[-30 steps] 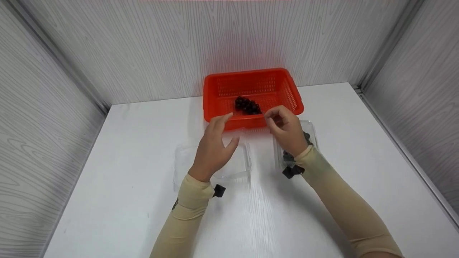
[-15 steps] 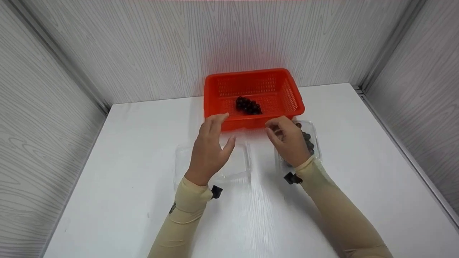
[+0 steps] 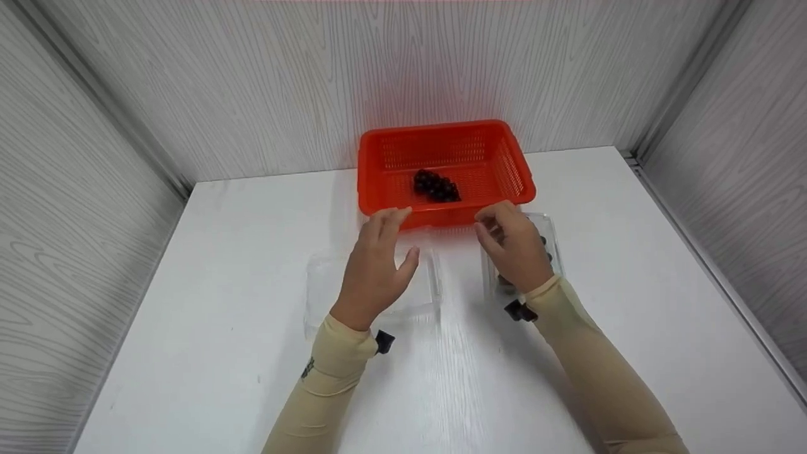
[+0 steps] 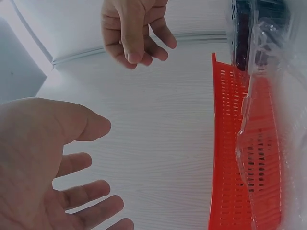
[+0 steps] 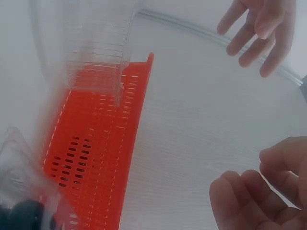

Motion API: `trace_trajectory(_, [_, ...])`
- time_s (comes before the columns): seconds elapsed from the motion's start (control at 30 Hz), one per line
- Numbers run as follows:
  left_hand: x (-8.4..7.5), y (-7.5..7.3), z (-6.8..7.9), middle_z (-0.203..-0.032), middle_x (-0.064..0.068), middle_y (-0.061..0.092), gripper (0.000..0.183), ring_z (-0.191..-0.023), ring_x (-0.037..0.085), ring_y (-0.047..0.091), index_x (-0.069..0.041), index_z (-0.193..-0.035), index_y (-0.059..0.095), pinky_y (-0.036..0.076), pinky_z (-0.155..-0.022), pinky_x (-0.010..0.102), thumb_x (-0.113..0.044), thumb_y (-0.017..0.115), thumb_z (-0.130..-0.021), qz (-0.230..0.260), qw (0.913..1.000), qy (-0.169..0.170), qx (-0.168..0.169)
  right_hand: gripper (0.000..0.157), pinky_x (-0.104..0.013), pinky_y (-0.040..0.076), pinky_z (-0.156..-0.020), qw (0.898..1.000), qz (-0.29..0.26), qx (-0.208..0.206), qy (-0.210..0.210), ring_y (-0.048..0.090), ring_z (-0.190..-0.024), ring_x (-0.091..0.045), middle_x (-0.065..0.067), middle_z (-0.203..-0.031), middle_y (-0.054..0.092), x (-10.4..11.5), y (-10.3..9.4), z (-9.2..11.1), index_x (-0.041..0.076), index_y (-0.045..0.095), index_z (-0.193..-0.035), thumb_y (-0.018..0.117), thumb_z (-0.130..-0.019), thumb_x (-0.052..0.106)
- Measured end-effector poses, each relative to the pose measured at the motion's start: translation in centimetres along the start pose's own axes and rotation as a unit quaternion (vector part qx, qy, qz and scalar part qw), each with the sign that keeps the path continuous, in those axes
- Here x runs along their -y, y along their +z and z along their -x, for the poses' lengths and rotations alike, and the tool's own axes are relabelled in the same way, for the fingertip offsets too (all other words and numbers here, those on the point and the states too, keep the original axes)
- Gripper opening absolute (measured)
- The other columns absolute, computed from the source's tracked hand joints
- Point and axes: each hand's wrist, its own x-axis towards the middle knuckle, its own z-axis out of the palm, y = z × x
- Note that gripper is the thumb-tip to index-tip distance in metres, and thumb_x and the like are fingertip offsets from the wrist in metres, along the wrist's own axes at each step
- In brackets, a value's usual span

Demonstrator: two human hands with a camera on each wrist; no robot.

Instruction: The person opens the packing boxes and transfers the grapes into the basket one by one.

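**Left hand (image 3: 373, 272) and right hand (image 3: 518, 247) hover loosely before a red basket (image 3: 449, 218)**

At the left of the group, a clear plastic container (image 3: 323, 285) lies on the white table (image 3: 208, 328). The left hand hangs above it, fingers spread, released, thumb well apart. A cream sleeve (image 3: 309, 410) covers that forearm.

In the middle, farther back, the perforated basket stands near the wood-grained wall (image 3: 284, 88), a bunch of dark grapes (image 3: 435, 186) lying on its floor.

To the right, a second clear container (image 3: 540, 221) holds dark round fruit (image 3: 544, 241), partly hidden. Over it the right hand is poised, fingers loosely bent, grasping nothing; its sleeve (image 3: 605, 378) is cream too.
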Motion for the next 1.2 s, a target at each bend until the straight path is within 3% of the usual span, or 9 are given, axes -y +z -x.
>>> trace_trajectory(0.23, [-1.1, 1.5, 0.5, -0.148, 0.013, 0.052, 0.048, -0.135, 0.030, 0.050, -0.012, -0.139, 0.061, 0.044, -0.113, 0.047, -0.027, 0.072, -0.095, -0.020, 0.9951, 0.007, 0.096, 0.008, -0.033, 0.060, -0.074, 0.999, 0.031, 0.022, -0.011, 0.064, -0.085, -0.019, -0.010, -0.096, 0.066, 0.0, -0.1, 0.2, 0.003, 0.068, -0.103, 0.069, -0.096, 0.001])
trace_trajectory(0.4, [-1.6, 2.6, 1.2, -0.155, 0.013, 0.047, 0.064, -0.139, 0.035, 0.047, -0.018, -0.147, 0.057, 0.045, -0.110, 0.054, -0.044, 0.075, -0.092, -0.051, 0.9802, -0.021, 0.190, 0.005, -0.033, 0.058, -0.074, 0.997, 0.066, 0.035, -0.016, 0.061, -0.080, -0.019, -0.010, -0.093, 0.065, -0.2, -0.3, 0.4, 0.004, 0.069, -0.101, 0.068, -0.096, 0.004])
trace_trajectory(0.5, [-1.9, 3.0, 1.5, -0.154, 0.016, 0.047, 0.067, -0.137, 0.037, 0.050, -0.019, -0.149, 0.057, 0.047, -0.107, 0.054, -0.048, 0.075, -0.091, -0.059, 0.9725, -0.024, 0.224, 0.005, -0.033, 0.057, -0.074, 0.996, 0.073, 0.046, -0.007, 0.059, -0.079, -0.020, -0.009, -0.091, 0.064, -0.3, -0.4, 0.4, 0.004, 0.069, -0.101, 0.068, -0.096, 0.005])
trace_trajectory(0.77, [-1.8, 4.0, 1.8, -0.155, 0.021, 0.045, 0.054, -0.127, 0.043, 0.058, -0.017, -0.139, 0.067, 0.054, -0.098, 0.053, -0.041, 0.076, -0.091, -0.072, 0.9570, -0.048, 0.277, 0.005, -0.035, 0.059, -0.079, 0.994, 0.047, 0.092, 0.020, 0.064, -0.084, -0.019, -0.007, -0.094, 0.067, -0.4, -0.4, 0.2, 0.006, 0.071, -0.100, 0.068, -0.097, 0.008])
trace_trajectory(1.2, [-0.6, 4.3, 2.0, -0.146, 0.021, 0.054, 0.047, -0.118, 0.040, 0.064, -0.010, -0.138, 0.065, 0.056, -0.095, 0.053, -0.027, 0.072, -0.095, -0.080, 0.9490, -0.066, 0.298, 0.004, -0.036, 0.058, -0.079, 0.984, 0.043, 0.160, 0.068, 0.063, -0.085, -0.018, -0.003, -0.092, 0.068, -0.2, -0.8, 0.2, 0.010, 0.070, -0.100, 0.069, -0.097, 0.012])
